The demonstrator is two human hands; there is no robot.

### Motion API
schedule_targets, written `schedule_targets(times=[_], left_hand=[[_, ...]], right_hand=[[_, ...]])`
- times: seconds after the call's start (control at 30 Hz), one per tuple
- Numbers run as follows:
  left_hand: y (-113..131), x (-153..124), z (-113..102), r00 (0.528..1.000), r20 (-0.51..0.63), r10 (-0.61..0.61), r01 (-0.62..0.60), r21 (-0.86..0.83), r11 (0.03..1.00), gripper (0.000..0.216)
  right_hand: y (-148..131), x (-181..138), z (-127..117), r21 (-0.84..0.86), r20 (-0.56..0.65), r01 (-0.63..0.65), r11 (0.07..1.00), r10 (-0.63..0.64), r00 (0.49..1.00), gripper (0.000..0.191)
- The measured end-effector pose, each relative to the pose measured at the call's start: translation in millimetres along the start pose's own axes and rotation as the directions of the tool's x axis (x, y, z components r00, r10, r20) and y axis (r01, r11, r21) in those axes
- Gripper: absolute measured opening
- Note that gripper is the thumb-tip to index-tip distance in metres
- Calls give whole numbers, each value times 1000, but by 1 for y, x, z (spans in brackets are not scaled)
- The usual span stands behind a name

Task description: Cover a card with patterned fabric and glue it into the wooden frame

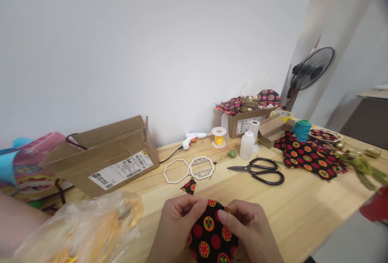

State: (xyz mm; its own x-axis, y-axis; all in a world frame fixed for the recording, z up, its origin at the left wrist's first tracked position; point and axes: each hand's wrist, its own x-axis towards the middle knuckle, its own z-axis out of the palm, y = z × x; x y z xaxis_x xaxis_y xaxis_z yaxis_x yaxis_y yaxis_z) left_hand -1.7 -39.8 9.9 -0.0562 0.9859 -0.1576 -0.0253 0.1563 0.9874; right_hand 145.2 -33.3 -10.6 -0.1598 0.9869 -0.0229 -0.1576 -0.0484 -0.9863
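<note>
The patterned cloth (210, 234) is in front of you; your left hand (183, 219) pinches its upper left between the fingers, your right hand (247, 223) its upper right. Beyond, a lattice frame (200, 172) and scissors (249, 168) lie on the table (303, 210).

Bare left hand (182, 219) and bare right hand (249, 223), low in the middle of the frame.
Both are uncovered down to the wrists, where the bottom edge of the frame cuts them off; the fingers look slender, with smooth, softly rounded knuckles. The right thumb (232, 221) is fairly slim, with a short, rounded nail near its tip; the left thumb (196, 212) has a similar tapering outline, and several other fingertips are hidden.
</note>
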Motion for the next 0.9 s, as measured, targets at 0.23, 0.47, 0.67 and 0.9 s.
schedule_targets(times=[0.23, 0.47, 0.67, 0.9], left_hand=[[1, -1, 0, 1000, 4, -9, 9, 92, 996, 19], [-1, 2, -4, 995, -45, -88, 88, -7, 996, 23], [-3, 9, -13, 989, -107, -99, 75, -213, 974, 40], [10, 1, 5, 921, 234, -311, 385, -434, 814, 46]], right_hand=[[-8, 10, -4, -113, 135, -18, 993, 33, 990, 33], [-13, 11, -11, -79, 282, -66, 995, 86, 956, 19], [-12, 0, -20, -464, 103, 359, 810, -353, 930, 17], [-13, 10, -38, -539, 627, 836, -102, -711, 318, 15]])
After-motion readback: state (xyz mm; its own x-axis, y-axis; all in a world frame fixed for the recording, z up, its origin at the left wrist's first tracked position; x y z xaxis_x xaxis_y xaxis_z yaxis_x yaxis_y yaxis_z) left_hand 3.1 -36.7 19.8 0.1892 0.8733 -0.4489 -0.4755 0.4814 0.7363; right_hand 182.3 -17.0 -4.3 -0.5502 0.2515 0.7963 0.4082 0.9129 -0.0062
